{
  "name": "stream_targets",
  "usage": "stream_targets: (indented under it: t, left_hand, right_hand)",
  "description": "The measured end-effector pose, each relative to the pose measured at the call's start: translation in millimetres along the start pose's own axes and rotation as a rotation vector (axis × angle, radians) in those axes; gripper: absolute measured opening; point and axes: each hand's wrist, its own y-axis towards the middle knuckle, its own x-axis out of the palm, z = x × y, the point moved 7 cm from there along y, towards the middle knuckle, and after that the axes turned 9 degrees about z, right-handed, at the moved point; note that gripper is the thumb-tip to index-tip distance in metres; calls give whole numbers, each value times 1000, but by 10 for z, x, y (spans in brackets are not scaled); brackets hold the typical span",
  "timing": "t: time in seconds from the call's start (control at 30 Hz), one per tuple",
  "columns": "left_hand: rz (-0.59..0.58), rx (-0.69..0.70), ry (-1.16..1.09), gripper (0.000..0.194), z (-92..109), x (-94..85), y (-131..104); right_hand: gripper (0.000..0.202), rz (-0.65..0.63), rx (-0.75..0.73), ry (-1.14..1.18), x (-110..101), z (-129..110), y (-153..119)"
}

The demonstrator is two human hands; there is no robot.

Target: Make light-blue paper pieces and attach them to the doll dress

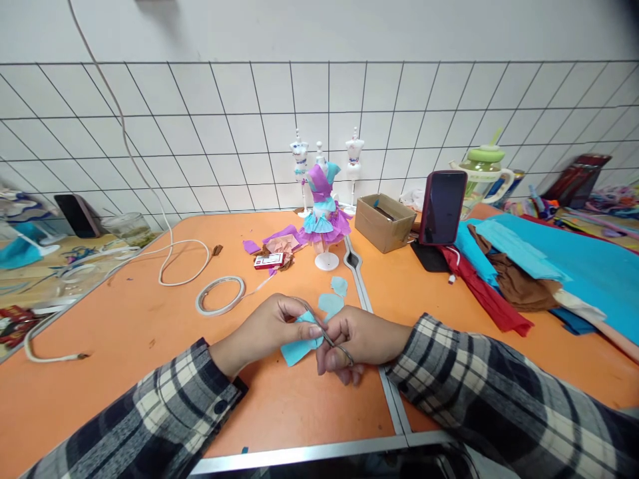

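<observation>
My left hand (287, 327) pinches a piece of light blue paper (298, 351) above the orange table (239, 392). My right hand (345, 342) grips a pair of scissors (327, 338) by the handles. The scissor blades point up and left, over the paper and beside my left thumb. Just beyond my hands, two pale blue cut pieces (331, 304) lie on the table. Behind them stands a small mannequin (323, 206) in a purple and blue dress.
A roll of tape (220, 297) and paper scraps (283, 243) with a small red-and-white box (268, 261) lie to the left. Rightward are a cardboard box (384, 223), a propped phone (443, 207), a jug (483, 176) and coloured sheets (574, 249). A white cable (164, 249) curls at left.
</observation>
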Motion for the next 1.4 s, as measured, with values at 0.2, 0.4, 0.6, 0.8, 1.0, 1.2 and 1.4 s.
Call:
stream_targets:
  t: [0.2, 0.4, 0.6, 0.8, 1.0, 1.2, 1.4]
  left_hand:
    - [-58, -58, 71, 30, -122, 22, 0]
    - [-72, -47, 23, 27, -86, 22, -1]
    - [-55, -36, 96, 31, -56, 7, 9]
    - [-58, -75, 32, 33, -88, 4, 8]
    - [-77, -54, 74, 34, -82, 12, 2]
    - [-66, -62, 53, 34, -84, 11, 17]
    - [-89, -41, 87, 34, -84, 13, 6]
  right_hand:
    - [58, -102, -18, 32, 41, 38, 6]
    - [49, -48, 32, 48, 43, 77, 19]
    - [71, -109, -28, 69, 76, -6, 10]
    - [57, -53, -87, 44, 34, 7, 31]
    - [73, -96, -57, 62, 58, 14, 25]
    - [61, -41, -89, 5, 28, 10, 46]
    - [76, -102, -77, 47, 69, 39, 38]
